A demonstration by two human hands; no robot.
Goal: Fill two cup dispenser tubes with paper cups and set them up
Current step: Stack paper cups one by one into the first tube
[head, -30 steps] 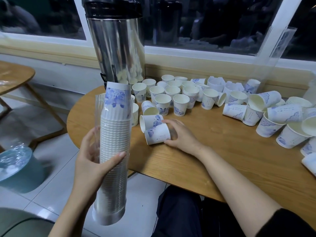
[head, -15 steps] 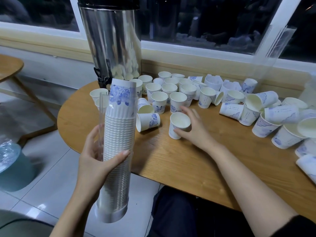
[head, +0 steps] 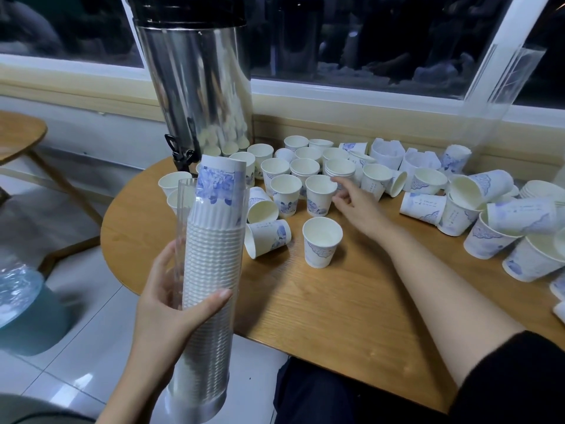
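Cup dispenser tube (head: 211, 270) number one is near upright in the lower left of the frame, off the near edge of the table (head: 336, 316). The left hand (head: 171, 304) is wrapped round its middle with the thumb across the front. It is packed with a nested stack of paper cups from the grey collar at its foot almost to the top. The topmost cup (head: 215, 185), printed with blue flowers, sits right at the mouth, so to my eye this one is as good as full. The right hand (head: 357, 203) is out over the middle of the table, fingers loose and apart, gripping nothing. Its fingertips are just beside an upright cup (head: 319, 194) at the front of the crowd. Between that hand and the tube are a lone cup (head: 321, 243) standing mouth up and a tipped cup (head: 269, 237) lying on its side. The second tube (head: 513, 96) leans against the window frame at the upper right, clear and, as far as I can make out, with nothing in it. Dozens of loose cups (head: 458, 206) litter the back and right of the table, some standing, some toppled, a few in short stacks, beside a tall metal urn (head: 198, 87). I'd call it about halfway: one tube loaded but not set up, the other not started.
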